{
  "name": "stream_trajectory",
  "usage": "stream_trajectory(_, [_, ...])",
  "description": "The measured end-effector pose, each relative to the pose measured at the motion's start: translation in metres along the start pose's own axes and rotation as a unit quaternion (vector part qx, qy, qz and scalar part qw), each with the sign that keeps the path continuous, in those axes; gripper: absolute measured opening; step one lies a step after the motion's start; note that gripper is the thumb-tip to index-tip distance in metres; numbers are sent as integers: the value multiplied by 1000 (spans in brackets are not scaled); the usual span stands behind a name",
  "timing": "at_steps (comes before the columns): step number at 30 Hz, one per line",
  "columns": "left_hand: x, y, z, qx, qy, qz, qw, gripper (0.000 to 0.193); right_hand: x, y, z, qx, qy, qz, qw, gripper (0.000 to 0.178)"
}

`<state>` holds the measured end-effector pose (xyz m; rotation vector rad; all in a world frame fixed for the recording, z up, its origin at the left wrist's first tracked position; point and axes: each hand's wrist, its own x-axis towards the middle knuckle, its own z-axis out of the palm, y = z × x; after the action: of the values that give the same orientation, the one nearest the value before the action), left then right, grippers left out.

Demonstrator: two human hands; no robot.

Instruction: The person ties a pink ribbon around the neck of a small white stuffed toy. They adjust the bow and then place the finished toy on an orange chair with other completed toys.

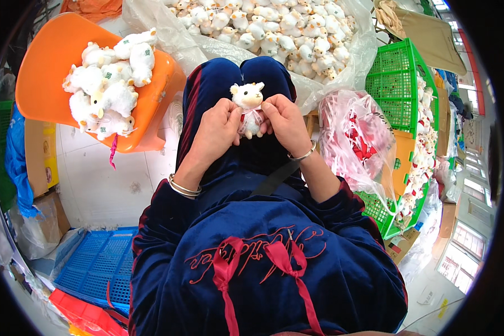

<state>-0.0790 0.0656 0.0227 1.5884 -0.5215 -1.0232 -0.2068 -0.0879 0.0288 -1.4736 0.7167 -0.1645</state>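
We count two hands, our left hand [215,131] and right hand [285,122], with one small white plush lamb [248,101] between them. Left of the left hand we see one orange chair [45,61] bearing roughly ten more lambs [109,84]. Beyond both hands lies one clear bag [353,50] of lambs too many to count. Right of the right hand we find one green crate [397,84] and one bag of ribbons [353,134].

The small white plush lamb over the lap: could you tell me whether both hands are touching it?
Touching. The head view shows the left hand and right hand pinching the plush lamb at its pink ribbon.
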Motion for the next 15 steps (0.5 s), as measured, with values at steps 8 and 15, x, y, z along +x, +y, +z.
stream_trajectory(8, [4, 3, -16, -92, -66, -58, 992, 27, -1, -13, 0, 25, -15, 13, 999, 18])
stream_trajectory(15, [-9, -4, -5, 57, -16, 62, 996, 18, -1, -10, 1, 27, -2, 6, 1000, 17])
